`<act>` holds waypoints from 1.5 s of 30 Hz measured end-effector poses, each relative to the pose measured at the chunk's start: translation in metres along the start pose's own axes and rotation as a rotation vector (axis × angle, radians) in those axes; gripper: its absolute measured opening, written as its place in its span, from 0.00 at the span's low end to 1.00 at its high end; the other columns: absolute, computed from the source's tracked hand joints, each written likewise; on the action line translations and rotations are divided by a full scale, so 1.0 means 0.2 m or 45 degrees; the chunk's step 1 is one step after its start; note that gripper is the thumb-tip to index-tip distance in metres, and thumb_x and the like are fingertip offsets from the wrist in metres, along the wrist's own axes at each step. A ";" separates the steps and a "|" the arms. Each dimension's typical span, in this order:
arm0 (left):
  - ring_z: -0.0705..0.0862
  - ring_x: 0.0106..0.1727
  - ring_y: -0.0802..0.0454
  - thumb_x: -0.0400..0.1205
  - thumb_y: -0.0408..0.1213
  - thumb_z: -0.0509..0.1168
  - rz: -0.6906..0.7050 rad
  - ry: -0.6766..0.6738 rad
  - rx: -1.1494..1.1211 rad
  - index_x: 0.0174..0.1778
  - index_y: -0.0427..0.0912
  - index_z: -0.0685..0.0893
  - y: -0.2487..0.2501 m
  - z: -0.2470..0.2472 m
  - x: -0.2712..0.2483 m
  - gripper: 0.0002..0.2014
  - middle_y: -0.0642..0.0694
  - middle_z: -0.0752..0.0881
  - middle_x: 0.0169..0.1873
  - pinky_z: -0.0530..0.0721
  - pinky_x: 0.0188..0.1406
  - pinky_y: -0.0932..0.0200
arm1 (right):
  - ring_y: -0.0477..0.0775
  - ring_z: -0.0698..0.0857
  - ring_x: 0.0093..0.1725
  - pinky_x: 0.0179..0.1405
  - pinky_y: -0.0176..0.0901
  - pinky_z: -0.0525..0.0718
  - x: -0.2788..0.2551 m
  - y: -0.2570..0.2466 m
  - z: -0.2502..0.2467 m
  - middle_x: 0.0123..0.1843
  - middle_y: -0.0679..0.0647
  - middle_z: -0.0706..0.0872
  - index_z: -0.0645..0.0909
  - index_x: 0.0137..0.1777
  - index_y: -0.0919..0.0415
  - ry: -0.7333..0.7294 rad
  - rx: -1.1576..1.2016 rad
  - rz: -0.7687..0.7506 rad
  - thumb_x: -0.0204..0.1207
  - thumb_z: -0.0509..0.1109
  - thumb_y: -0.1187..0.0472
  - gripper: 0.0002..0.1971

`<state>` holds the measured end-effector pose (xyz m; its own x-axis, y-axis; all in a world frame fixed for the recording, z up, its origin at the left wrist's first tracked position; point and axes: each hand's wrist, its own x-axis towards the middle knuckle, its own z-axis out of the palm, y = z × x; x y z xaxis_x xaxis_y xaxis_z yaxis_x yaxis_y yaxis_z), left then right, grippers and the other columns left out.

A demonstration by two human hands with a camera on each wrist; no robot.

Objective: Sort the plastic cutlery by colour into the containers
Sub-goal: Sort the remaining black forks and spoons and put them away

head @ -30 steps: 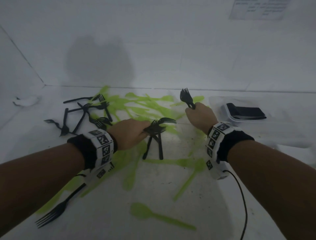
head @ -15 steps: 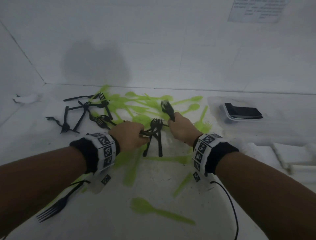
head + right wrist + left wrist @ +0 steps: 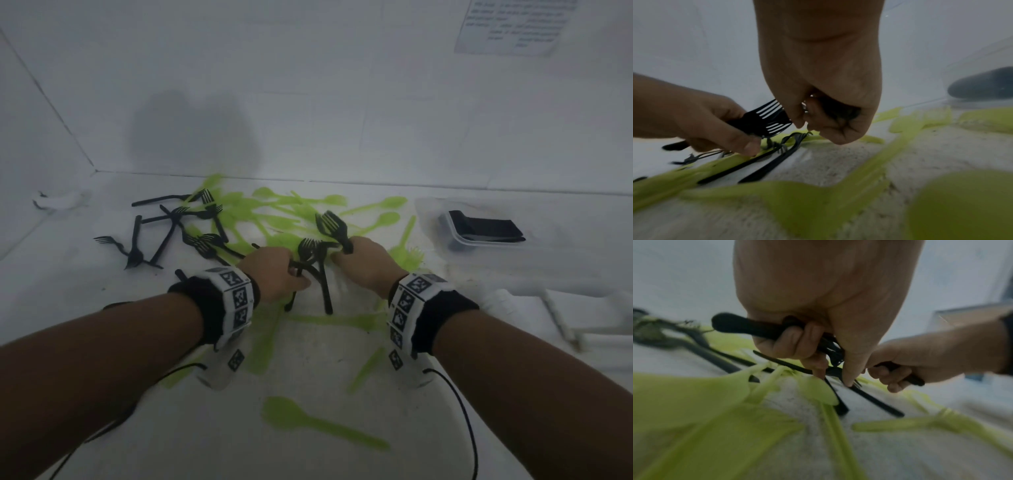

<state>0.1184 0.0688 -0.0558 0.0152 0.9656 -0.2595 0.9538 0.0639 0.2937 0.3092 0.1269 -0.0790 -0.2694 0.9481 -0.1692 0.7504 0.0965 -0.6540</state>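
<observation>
only a wall sheet [image 3: 513,25] bears writing, too blurred to read.

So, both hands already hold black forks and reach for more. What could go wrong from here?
1. The left hand grips a bundle of black forks while its fingers pinch another fork on the table; the bundle may slip.
2. The two loose forks lie across green cutlery, so a green piece might be lifted too.
3. The right hand is also full, and the container sits away to the right; forks may drop on the way.
</observation>
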 end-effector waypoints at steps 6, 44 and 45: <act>0.82 0.40 0.48 0.82 0.44 0.70 -0.028 -0.023 0.028 0.42 0.43 0.82 0.02 0.02 0.02 0.09 0.48 0.82 0.36 0.71 0.30 0.57 | 0.52 0.83 0.37 0.33 0.44 0.76 0.02 0.00 0.07 0.37 0.52 0.85 0.83 0.39 0.57 -0.093 -0.188 0.004 0.78 0.73 0.45 0.16; 0.74 0.47 0.47 0.90 0.36 0.53 0.526 0.020 0.904 0.80 0.53 0.66 -0.53 -0.20 -0.46 0.21 0.47 0.80 0.56 0.75 0.49 0.53 | 0.57 0.81 0.45 0.36 0.44 0.75 0.11 -0.49 0.23 0.40 0.46 0.78 0.79 0.56 0.51 -0.359 -0.413 -0.578 0.76 0.77 0.60 0.12; 0.75 0.48 0.47 0.90 0.35 0.52 0.521 0.016 0.939 0.79 0.53 0.66 -0.55 -0.20 -0.48 0.20 0.47 0.79 0.56 0.74 0.49 0.53 | 0.58 0.83 0.46 0.40 0.45 0.79 0.12 -0.51 0.25 0.42 0.48 0.81 0.83 0.58 0.51 -0.404 -0.495 -0.609 0.76 0.76 0.60 0.12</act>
<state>-0.0005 -0.0201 -0.0261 0.4028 0.8799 -0.2521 0.8256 -0.4682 -0.3148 0.1963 0.1241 -0.0527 -0.7435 0.6455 -0.1745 0.6511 0.6394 -0.4089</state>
